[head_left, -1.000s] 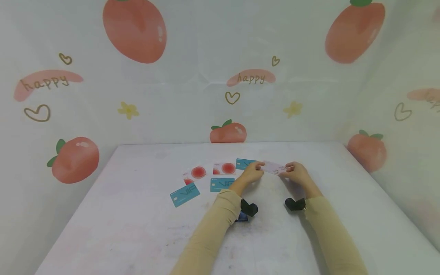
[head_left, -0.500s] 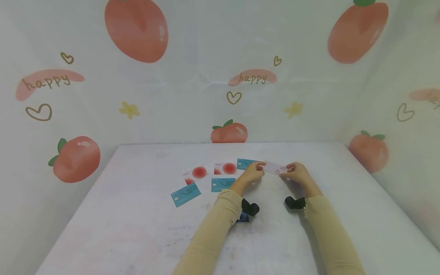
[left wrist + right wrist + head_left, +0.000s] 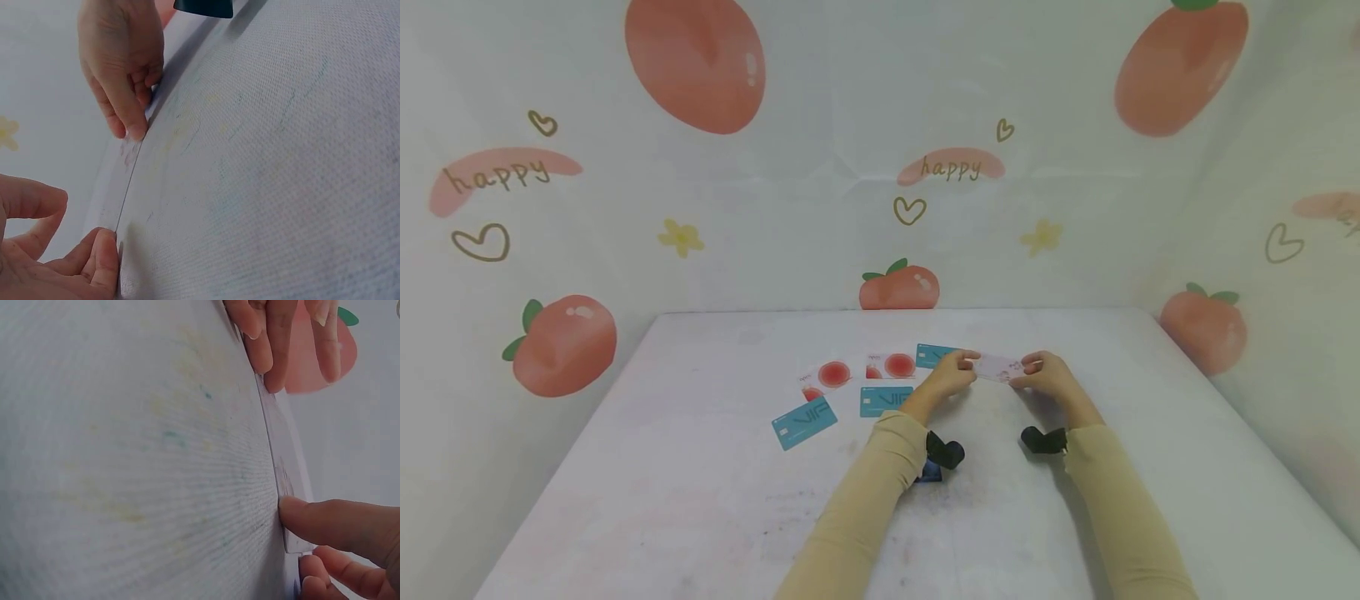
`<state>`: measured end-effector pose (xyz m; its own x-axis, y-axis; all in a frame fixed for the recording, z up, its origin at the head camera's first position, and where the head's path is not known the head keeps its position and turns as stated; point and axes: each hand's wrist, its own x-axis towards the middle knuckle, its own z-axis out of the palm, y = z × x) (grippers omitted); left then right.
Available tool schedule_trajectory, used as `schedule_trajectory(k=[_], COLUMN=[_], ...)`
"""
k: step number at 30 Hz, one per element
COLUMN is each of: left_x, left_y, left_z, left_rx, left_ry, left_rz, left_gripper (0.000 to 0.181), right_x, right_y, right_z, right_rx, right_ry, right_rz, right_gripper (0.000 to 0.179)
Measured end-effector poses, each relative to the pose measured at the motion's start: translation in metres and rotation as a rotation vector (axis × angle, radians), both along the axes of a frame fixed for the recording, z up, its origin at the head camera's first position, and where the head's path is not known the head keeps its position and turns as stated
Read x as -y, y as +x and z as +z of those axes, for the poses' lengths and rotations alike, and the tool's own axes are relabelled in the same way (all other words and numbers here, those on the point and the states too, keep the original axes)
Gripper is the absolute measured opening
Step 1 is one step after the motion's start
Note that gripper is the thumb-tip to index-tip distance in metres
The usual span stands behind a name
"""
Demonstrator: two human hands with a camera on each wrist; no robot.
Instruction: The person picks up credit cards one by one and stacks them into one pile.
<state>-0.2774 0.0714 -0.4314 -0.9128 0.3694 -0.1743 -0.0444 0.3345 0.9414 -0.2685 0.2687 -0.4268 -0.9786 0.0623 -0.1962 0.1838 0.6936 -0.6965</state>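
A pale card with small reddish print (image 3: 997, 367) lies between the two hands, at or just above the table surface. My left hand (image 3: 950, 377) holds its left end with the fingertips. At the right end, my right hand (image 3: 1049, 379) pinches the card between thumb and fingers. In the left wrist view the card (image 3: 119, 181) is seen nearly edge-on. The right wrist view shows the right thumb (image 3: 331, 525) on the card's near side. Just left of the left hand, a teal card (image 3: 931, 355) is partly covered by it.
Left of the hands lie two teal VIP cards (image 3: 805, 423) and two white cards with red circles (image 3: 898, 366), one of them partly overlapped. A dark blue object (image 3: 930, 472) is mostly hidden under the left wrist. A printed cloth (image 3: 775, 208) hangs behind the white table (image 3: 700, 500).
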Motion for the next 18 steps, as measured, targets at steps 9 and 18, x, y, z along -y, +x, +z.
schedule_trajectory(k=[9,18], left_x=[-0.001,0.0], left_y=[0.0,0.002], left_z=[0.002,0.006], left_rx=[0.007,-0.051], left_ry=[0.019,0.033], left_rz=[0.047,0.091], left_gripper=[0.037,0.043], right_x=[0.004,0.007], right_y=[0.005,0.01], right_z=[0.003,0.01], right_rx=[0.014,-0.011], right_ry=[-0.015,-0.04], right_rz=[-0.019,0.001], right_gripper=[0.057,0.061])
